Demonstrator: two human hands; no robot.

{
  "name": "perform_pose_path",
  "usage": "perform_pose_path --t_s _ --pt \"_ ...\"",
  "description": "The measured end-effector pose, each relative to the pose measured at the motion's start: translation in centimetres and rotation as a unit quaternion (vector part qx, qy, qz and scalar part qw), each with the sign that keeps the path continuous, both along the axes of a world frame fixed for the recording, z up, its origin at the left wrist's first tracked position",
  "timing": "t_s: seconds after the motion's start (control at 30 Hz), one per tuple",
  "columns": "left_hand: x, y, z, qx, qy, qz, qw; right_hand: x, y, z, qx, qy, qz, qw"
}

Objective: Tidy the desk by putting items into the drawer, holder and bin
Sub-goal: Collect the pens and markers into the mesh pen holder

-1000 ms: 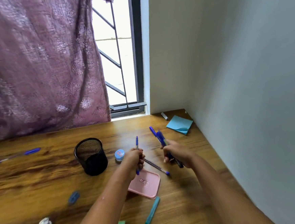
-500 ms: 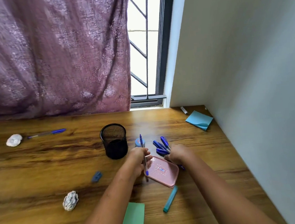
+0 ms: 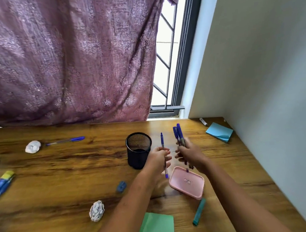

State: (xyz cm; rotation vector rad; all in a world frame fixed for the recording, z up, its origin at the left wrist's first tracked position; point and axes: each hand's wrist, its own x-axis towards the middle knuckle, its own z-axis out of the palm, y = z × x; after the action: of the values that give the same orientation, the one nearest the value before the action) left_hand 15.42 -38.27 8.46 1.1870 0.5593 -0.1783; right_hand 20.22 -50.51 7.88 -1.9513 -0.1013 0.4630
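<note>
A: Okay, left side first. What's on your brown wooden desk point(image 3: 62, 178)?
B: Crumpled white paper ball point(image 3: 33, 146) far left. A capped blue ballpoint pen point(image 3: 66, 140) lies flat just beside it. A second crumpled paper wad point(image 3: 97, 211) sits nearer you.
A: Holder?
B: Black mesh pen cup point(image 3: 139, 150), upright, mid-desk, just left of your hands.
A: Left hand?
B: Your left hand point(image 3: 159, 160) grips a single blue pen point(image 3: 162, 140) upright, fingers curled round the barrel, beside the cup.
A: Right?
B: Your right hand point(image 3: 190, 154) clutches a bunch of blue pens point(image 3: 179, 134), caps up. Blurred, so I can't tell the count.
A: Further right?
B: Pink rounded plastic tray point(image 3: 189, 188) on the desk below your hands, with a teal marker point(image 3: 199, 212) near its corner. Light-blue sticky-note pad point(image 3: 220, 131) far right, by the wall.
</note>
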Motion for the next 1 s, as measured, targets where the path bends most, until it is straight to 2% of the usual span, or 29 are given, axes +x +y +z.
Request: perform_pose_path --t_s 0.07,0.13,0.23,0.33,0.6,0.8,1.0 --pt "-0.1 0.8 1.0 0.014 -0.047 0.022 0.999 -0.6 1.5 1.8 0.189 0.045 -0.017 0.981" --pt "-0.4 1.8 2.3 0.016 -0.098 0.048 0.994 -1.2 3.1 3.5 0.328 0.080 -0.019 0.941" --pt "-0.5 3.3 4.4 0.003 -0.159 0.062 0.985 -1.9 5.4 5.0 0.411 0.091 0.006 0.907" --pt "-0.7 4.6 5.9 0.009 -0.182 0.073 0.980 -2.2 7.3 5.6 0.424 0.063 0.032 0.903" --pt "0.1 7.1 6.5 -0.024 -0.209 0.104 0.972 -1.4 11.1 6.3 0.376 -0.023 0.051 0.925" --pt "1.1 9.2 6.0 -0.027 -0.203 0.080 0.976 0.6 12.5 5.7 0.346 -0.048 0.031 0.936" --pt "1.7 11.0 4.6 0.024 -0.196 0.103 0.975 1.7 14.4 4.2 0.301 -0.082 0.004 0.950"
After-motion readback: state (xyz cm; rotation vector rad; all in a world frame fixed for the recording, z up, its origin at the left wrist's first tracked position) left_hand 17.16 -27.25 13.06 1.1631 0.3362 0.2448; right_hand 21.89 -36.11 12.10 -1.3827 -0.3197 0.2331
